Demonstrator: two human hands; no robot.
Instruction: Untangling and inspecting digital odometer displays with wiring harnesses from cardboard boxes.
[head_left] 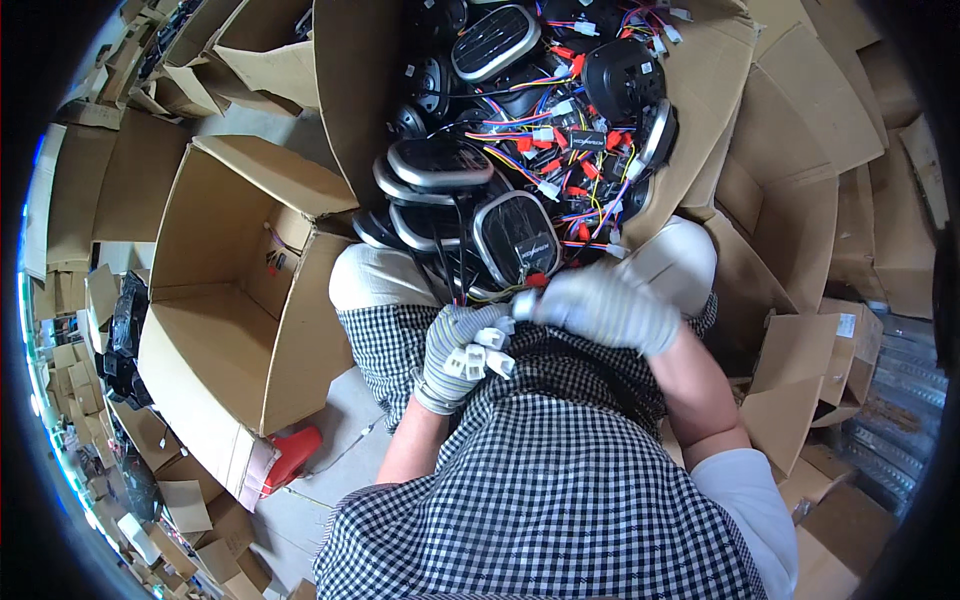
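Note:
My left hand (455, 355), in a striped knit glove, is closed around a bunch of white plug connectors (478, 358) above my lap. Their wires are mostly hidden by the glove. Right beside it is my right hand (605, 305), gloved the same way and smeared by motion, so its fingers do not show clearly. A pale piece (524, 304) shows at its fingertips; I cannot make out its kind. Just beyond both hands, black oval units with silver rims (515, 238) are piled up, with coloured wires, red caps and white plugs (560, 135) among them.
The pile sits in a large cardboard box (690, 110) in front of my knees. An open cardboard box (215, 330) with a few small wired parts stands at my left, a red object (290, 460) on the floor by it. More open boxes (790, 200) crowd my right.

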